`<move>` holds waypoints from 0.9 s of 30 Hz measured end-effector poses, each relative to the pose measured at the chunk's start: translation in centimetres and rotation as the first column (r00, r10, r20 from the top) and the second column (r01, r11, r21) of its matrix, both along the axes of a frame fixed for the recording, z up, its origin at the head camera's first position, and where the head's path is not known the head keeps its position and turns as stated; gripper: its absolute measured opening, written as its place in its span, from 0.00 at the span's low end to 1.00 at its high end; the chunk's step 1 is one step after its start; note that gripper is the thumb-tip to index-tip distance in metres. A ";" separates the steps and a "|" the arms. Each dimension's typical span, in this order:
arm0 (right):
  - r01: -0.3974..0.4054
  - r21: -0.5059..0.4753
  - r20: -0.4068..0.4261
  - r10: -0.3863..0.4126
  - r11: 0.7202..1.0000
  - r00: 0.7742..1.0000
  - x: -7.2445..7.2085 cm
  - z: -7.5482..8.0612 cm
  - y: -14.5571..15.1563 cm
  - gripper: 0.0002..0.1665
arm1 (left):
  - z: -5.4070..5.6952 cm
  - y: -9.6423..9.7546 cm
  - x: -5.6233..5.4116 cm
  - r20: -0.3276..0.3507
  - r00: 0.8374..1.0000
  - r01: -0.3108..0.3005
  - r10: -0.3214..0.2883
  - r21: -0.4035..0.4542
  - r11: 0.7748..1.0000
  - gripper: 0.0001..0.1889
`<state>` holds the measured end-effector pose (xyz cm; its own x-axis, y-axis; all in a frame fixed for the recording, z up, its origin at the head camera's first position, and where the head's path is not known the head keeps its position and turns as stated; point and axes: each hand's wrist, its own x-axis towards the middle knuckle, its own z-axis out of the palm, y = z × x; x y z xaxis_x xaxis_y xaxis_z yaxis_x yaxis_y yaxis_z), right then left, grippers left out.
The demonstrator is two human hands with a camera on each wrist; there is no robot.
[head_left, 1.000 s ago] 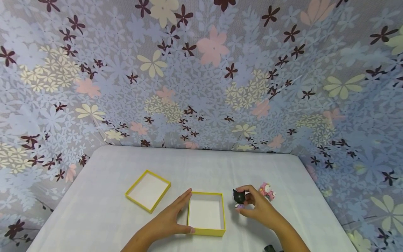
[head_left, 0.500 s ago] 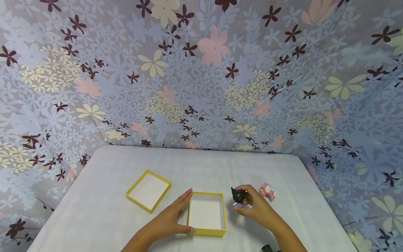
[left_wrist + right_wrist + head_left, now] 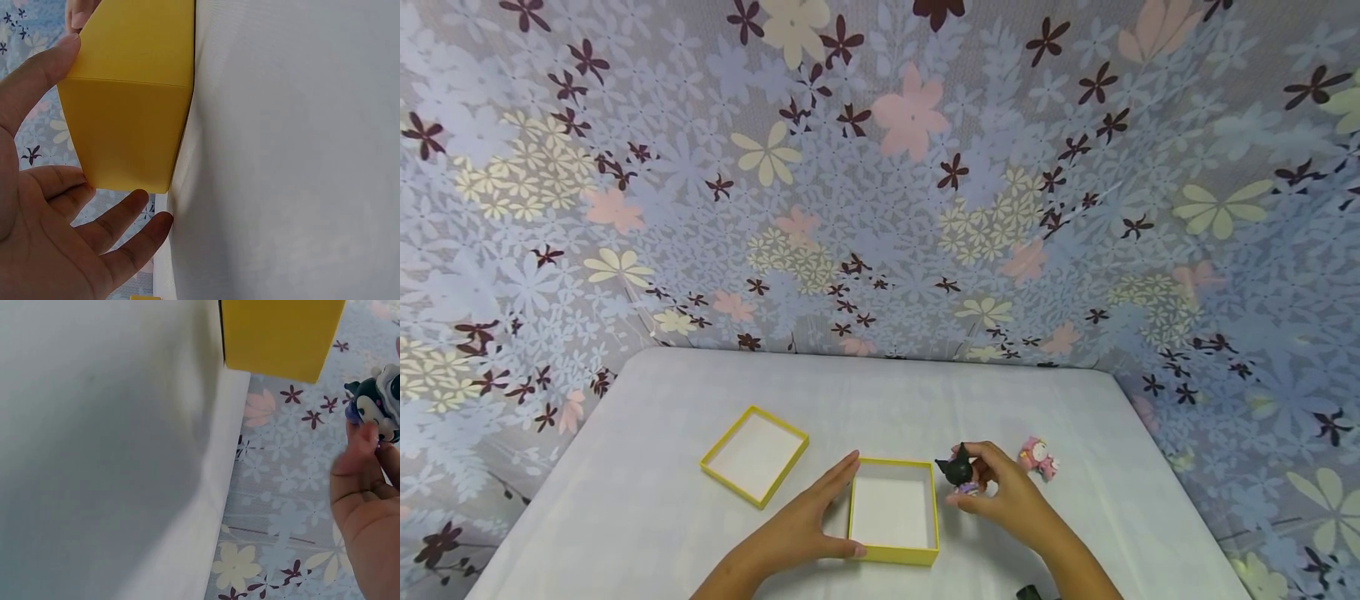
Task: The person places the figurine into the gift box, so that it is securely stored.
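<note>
A square yellow box with a white inside (image 3: 895, 556) stands on the table at the front middle, its top uncovered. My left hand (image 3: 808, 525) holds its left side, thumb at the near corner and fingertips at the far one. In the left wrist view the thumb touches the edge of the yellow wall (image 3: 128, 134). Just right of the box, my right hand (image 3: 1011, 496) pinches a small figurine with a black pointed hood and purple body (image 3: 957, 472). The right wrist view shows the figurine's white face (image 3: 369, 406) above the fingertips.
A shallow yellow-rimmed lid (image 3: 755, 457) lies inside-up, back left of the box. Behind the right hand lies a pink figurine (image 3: 1037, 458). A black object (image 3: 1028, 592) shows at the front beside the right forearm. Flowered fabric (image 3: 880, 208) rises behind the white tabletop (image 3: 850, 400).
My right hand has shifted a little left toward the box, and the black-hooded figurine has turned and tilted in its fingers. The left hand and the box have stayed in place.
</note>
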<state>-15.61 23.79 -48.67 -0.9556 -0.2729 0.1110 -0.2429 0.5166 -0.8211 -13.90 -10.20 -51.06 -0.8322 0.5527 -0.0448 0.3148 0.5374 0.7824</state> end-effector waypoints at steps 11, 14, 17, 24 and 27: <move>-0.109 -0.125 0.044 0.115 0.986 0.992 0.2 0.6 -1.2 0.37 | 0.0 0.0 0.0 0.013 1.000 0.002 -0.003 0.004 1.000 0.62; -0.133 -0.125 0.030 0.137 0.983 0.990 0.3 0.6 -1.5 0.37 | 0.0 0.0 0.0 0.017 1.000 0.002 -0.002 0.004 1.000 0.61; -0.149 -0.122 0.040 0.155 0.981 0.987 0.3 0.5 -1.8 0.36 | 0.1 0.0 0.1 0.021 1.000 0.001 -0.001 0.004 1.000 0.61; -0.199 -0.152 0.041 0.207 0.968 0.977 0.5 0.5 -2.7 0.37 | 0.2 0.0 0.1 0.023 1.000 -0.005 0.005 -0.001 1.000 0.60; -0.216 -0.134 0.001 0.219 0.967 0.976 0.4 0.4 -2.9 0.38 | 0.2 0.0 0.1 0.022 1.000 -0.003 0.003 0.002 1.000 0.61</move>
<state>-15.19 20.89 -48.26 -0.8768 -0.4584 0.1455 -0.3240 0.3394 -0.8831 -13.80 -10.16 -50.86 -0.8326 0.5504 -0.0621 0.2957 0.5366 0.7904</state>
